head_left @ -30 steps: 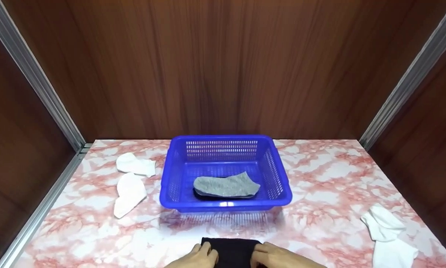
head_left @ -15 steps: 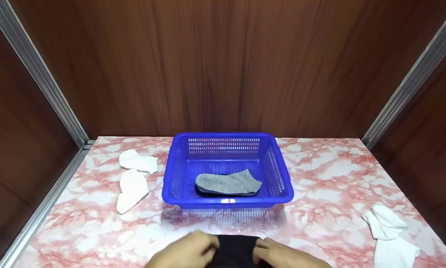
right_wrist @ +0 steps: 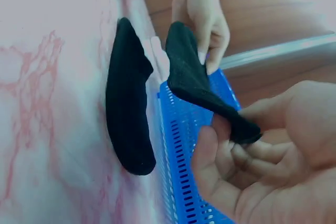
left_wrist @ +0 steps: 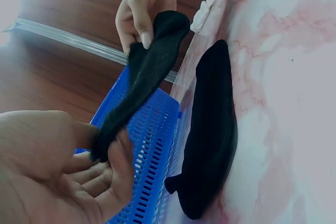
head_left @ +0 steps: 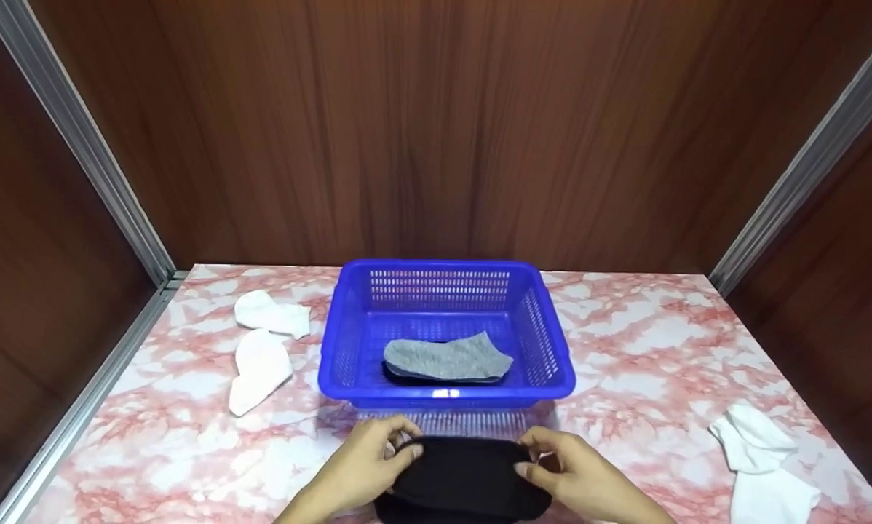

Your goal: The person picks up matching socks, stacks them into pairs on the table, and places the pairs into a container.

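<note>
Starting at the left, we see a brown wood wall [head_left: 36,291] with a shiny metal strip [head_left: 79,138] running down it. Two white socks [head_left: 261,371] lie close together on the left side of the bench [head_left: 647,349], one farther away and one nearer. The bench has a pink and white swirly top. Next we come to the left hand [head_left: 363,462], which pinches one end of a black sock [head_left: 465,469] between its thumb and fingers. That black sock is in the middle, at the near side, held up in the air between the two hands. Below it, we see another black sock [left_wrist: 212,129] lying flat on the bench, apart from the one that is held. Just past the hands, on the far side, sits a blue basket [head_left: 447,394] with lots of little holes in its walls. Inside it, near the front, we find a grey sock [head_left: 447,360] on top of something dark [head_left: 399,376]; we can't tell how many pieces are there. Then we see the right hand [head_left: 578,466], which pinches the other end of the held black sock. Over at the near right, some white cloth [head_left: 767,458] lies on the bench, crumpled at its far part and flatter at its near part.
</note>
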`<action>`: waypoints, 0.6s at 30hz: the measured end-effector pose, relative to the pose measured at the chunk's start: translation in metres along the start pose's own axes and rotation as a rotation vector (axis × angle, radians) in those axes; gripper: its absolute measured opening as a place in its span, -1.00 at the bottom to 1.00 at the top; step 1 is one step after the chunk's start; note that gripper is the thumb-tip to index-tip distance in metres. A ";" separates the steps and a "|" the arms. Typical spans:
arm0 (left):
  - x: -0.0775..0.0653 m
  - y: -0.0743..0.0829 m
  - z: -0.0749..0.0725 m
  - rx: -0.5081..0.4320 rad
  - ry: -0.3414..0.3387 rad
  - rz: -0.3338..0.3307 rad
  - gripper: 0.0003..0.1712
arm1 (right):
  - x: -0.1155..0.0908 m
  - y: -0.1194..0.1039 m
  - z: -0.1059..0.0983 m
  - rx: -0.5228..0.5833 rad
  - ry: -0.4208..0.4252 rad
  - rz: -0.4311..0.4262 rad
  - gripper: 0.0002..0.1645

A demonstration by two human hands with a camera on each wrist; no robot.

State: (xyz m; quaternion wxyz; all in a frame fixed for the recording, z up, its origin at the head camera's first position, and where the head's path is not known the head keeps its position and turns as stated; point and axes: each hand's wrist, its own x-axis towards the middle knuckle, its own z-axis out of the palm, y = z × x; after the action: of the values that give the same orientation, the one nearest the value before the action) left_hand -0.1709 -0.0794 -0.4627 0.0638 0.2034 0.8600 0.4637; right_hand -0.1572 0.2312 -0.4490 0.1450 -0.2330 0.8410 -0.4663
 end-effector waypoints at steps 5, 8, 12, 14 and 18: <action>-0.004 -0.002 0.009 0.056 -0.055 -0.034 -0.84 | 0.002 0.008 0.001 -0.118 -0.013 0.060 -0.77; -0.006 -0.001 0.013 0.142 -0.055 -0.043 -0.84 | 0.003 0.010 0.002 -0.158 -0.005 0.079 -0.74; -0.008 0.007 0.014 0.240 -0.007 -0.008 -0.80 | 0.003 0.006 0.003 -0.120 0.006 0.095 -0.72; -0.008 0.011 0.014 0.194 -0.004 0.010 -0.82 | 0.004 0.000 0.005 -0.085 0.017 0.098 -0.71; -0.007 0.018 0.018 -0.101 -0.083 -0.027 -0.80 | 0.009 -0.015 0.013 -0.033 0.053 0.049 -0.68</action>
State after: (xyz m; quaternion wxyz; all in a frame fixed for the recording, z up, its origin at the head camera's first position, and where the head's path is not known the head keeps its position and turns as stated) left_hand -0.1538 -0.0598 -0.4583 0.1160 0.2073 0.8348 0.4966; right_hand -0.1552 0.2105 -0.4429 0.1303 -0.2025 0.8574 -0.4548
